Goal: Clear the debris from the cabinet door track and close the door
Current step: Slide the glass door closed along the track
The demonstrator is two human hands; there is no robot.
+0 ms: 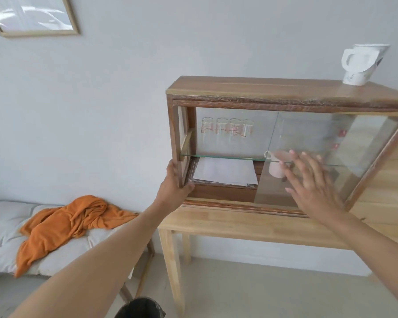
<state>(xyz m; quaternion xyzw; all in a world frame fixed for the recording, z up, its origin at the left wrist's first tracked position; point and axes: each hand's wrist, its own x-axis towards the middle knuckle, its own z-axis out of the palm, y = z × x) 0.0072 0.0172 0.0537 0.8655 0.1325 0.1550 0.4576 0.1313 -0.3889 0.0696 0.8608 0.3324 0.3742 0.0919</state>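
left hand (174,187) clamps the lower left corner post of the wooden cabinet (251,90), fingers wrapped round the frame at centre frame. right hand (313,180) is spread flat, fingers wide apart and gripping nothing, palm against the glass sliding door (331,143) at right of centre. the door covers the cabinet's right half, the left half stands open. the door track (239,206) runs along the cabinet's bottom edge, just above the pale worktop (216,226). any debris there is too small to make out.
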